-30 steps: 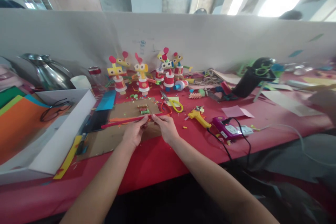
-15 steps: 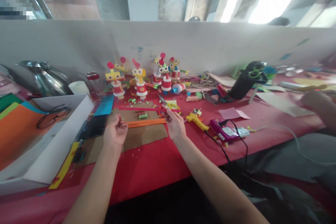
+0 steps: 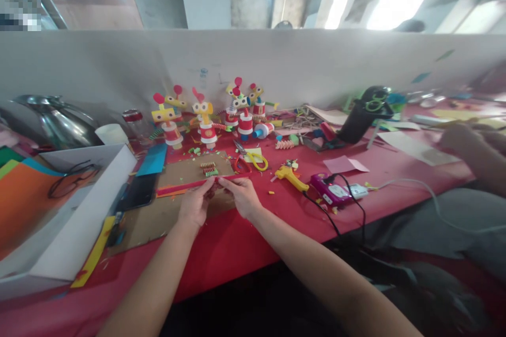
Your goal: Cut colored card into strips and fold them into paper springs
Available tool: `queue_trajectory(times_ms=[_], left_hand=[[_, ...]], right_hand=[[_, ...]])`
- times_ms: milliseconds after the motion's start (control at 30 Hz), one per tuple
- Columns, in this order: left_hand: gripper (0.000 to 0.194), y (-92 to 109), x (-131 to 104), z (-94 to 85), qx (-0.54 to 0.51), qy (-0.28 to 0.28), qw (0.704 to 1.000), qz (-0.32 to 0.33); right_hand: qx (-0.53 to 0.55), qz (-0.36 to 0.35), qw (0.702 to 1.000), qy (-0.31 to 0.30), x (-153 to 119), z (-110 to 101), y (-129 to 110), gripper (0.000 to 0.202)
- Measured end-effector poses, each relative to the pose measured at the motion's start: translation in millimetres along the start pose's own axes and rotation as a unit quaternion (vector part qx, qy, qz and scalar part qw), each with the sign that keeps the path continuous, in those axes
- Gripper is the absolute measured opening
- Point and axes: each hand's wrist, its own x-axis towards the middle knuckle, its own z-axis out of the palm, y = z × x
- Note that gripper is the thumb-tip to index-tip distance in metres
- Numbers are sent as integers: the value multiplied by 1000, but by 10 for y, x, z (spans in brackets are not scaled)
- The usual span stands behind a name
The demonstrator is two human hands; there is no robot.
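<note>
A long red paper strip (image 3: 177, 188) is stretched between my two hands above the cardboard sheet. My left hand (image 3: 196, 201) pinches it near its middle. Close beside, my right hand (image 3: 242, 196) grips it too, fingertips almost touching those of the left. Part of an orange paper strip (image 3: 174, 193) shows behind the red one; the rest is hidden. Just beyond lie small folded paper springs (image 3: 208, 168) on the cardboard (image 3: 142, 229). Scissors (image 3: 258, 160) with yellow and red handles lie past my right hand.
Several paper-cup figures (image 3: 206, 129) stand at the back. A yellow glue gun (image 3: 291, 178) and a purple power strip (image 3: 332, 189) with cables lie to the right. A white box (image 3: 90, 216) and a phone (image 3: 137, 192) are on the left. Another person's hand (image 3: 470, 142) is far right.
My hands have come together from far apart, the left moving right and the right moving left. The red strip now reaches out leftward past my left hand. The scissor handles have come into sight.
</note>
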Motion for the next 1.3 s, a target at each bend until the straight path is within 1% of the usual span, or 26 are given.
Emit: queue_trajectory(times_ms=[67,167,300,367,433,467,500,533,600,633,667,700,733,800,867,933,1033,1133,1200,1267,1300], left_hand=[[10,4,-5,28,-3,12,1000,1],[10,52,15,32,-15,52,998,9],[11,189,71,-67,-36,86,995,26],[13,254,96,-126,-49,93,994,35],[15,288,110,-160,-60,89,994,37],[15,288,111,-164,-62,82,994,34],[14,277,107,-160,-63,73,995,30],[13,255,99,-148,-62,63,996,22],[12,186,75,-112,-51,37,998,5],[11,146,62,-92,-39,24,999,-3],[10,108,50,-73,-24,14,1000,-9],[8,75,42,-58,-7,10,1000,-12],[8,52,39,-47,8,12,1000,-13],[11,41,49,-48,26,26,999,-8],[13,83,81,-81,23,43,999,5],[15,171,124,-144,15,59,998,22],[17,355,187,-274,0,94,994,56],[18,536,233,-404,-20,128,987,98],[16,604,254,-466,-30,151,980,126],[12,605,264,-493,15,158,974,160],[10,583,264,-492,69,149,970,179]], right_hand=[[30,0,999,19,18,5,-8,21],[99,-8,993,65,84,-31,-82,19],[170,-46,972,156,206,-204,-270,18],[180,-70,961,200,249,-304,-348,16],[169,-66,959,220,255,-355,-371,18],[156,-53,962,217,241,-351,-359,23],[137,-35,970,200,216,-327,-331,28],[115,-15,979,168,182,-286,-292,30],[65,21,995,70,103,-173,-197,29],[41,36,998,20,68,-116,-151,30],[21,48,999,-13,40,-68,-111,31],[7,52,998,-24,22,-33,-80,31],[-2,51,999,-14,16,-13,-60,30],[0,37,999,39,30,-14,-50,30],[19,22,996,81,60,-48,-69,28],[30,14,995,92,88,-84,-101,28],[36,-5,994,103,112,-117,-155,26],[74,-27,986,147,143,-166,-219,24],[104,-38,978,176,174,-222,-262,23],[126,-46,972,194,207,-283,-295,23],[135,-50,969,200,221,-311,-307,23]])
